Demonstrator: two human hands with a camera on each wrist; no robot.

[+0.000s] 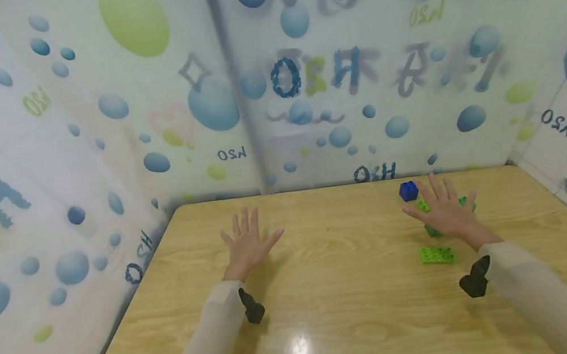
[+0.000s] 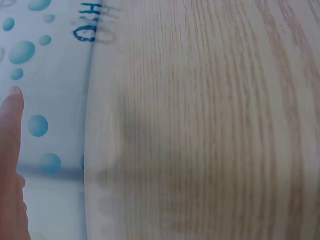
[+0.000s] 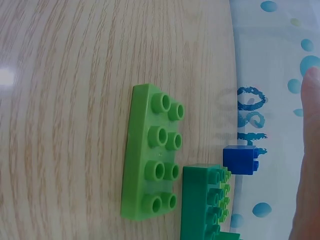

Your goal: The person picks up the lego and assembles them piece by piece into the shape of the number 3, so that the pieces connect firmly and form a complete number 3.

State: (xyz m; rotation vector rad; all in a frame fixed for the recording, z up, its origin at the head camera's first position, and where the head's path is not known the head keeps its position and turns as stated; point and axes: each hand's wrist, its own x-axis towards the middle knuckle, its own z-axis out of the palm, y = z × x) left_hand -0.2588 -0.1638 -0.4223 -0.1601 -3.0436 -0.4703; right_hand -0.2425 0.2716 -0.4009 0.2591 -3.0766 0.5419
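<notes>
My left hand point(image 1: 245, 245) hovers over the left part of the wooden table with its fingers spread and nothing in it. On the other side, my right hand point(image 1: 446, 211) is spread out above a group of toy building bricks. Nearest the wrist lies a flat light green brick point(image 1: 437, 255) with two rows of studs, seen large in the right wrist view. A dark green brick point(image 3: 195, 202) stands just beyond it, partly hidden under the hand in the head view. Light green studs point(image 3: 226, 195) show behind that brick. A small blue brick point(image 1: 408, 191) sits near the table's back edge.
The wooden table point(image 1: 336, 297) reaches back to a pale curtain point(image 1: 285, 142) printed with blue and green bubbles and lettering. More printed sheeting hangs at the left and right. A black wrist mount point(image 1: 252, 306) sticks out at the left cuff, another point(image 1: 475, 278) at the right.
</notes>
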